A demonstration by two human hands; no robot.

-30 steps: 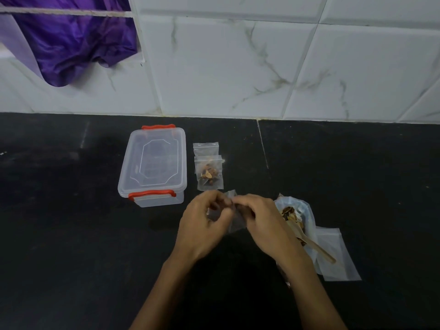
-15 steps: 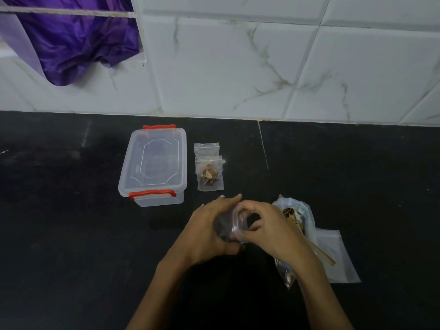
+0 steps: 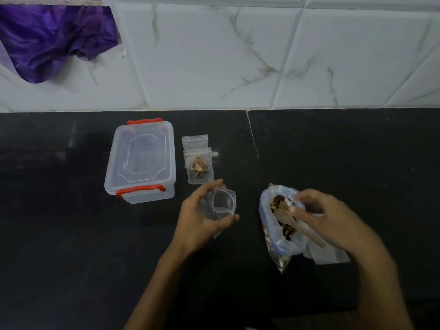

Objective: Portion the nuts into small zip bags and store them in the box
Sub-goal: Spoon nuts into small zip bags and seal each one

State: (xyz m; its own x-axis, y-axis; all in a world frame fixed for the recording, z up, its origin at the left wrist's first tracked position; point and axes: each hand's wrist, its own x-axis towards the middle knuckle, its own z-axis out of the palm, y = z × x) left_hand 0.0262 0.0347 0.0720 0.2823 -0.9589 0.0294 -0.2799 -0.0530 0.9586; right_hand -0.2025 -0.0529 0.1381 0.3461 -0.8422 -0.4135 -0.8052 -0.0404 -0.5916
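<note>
The left hand (image 3: 202, 215) holds an empty zip bag (image 3: 222, 203) just above the black worktop (image 3: 71, 234), its fingers (image 3: 209, 186) and thumb curled round the bag so that the mouth stands open in a ring, facing up. The right hand (image 3: 328, 220) hovers over the nut bag (image 3: 281, 220), blurred; its fingers are loosely curled just beside the spoon (image 3: 297, 225), and whether they touch or grip it I cannot tell. The spoon lies tilted in the mouth of the nut bag, its bowl among the nuts (image 3: 278, 203), its handle running out toward the lower right. The nut bag lies on the worktop to the right of the left hand, well apart from it. Under its right edge lie flat spare bags (image 3: 331, 256).

The box (image 3: 142, 160), clear with red clasps, stands on the worktop to the left with its lid on. Just beside it on the right lie two small bags, overlapping: the nearer filled bag (image 3: 198, 167) holds nuts; the far bag (image 3: 194, 142) lies partly under it, contents unclear. A white tiled wall (image 3: 238, 55) rises behind the worktop, and a purple cloth (image 3: 47, 44) hangs at the upper left
</note>
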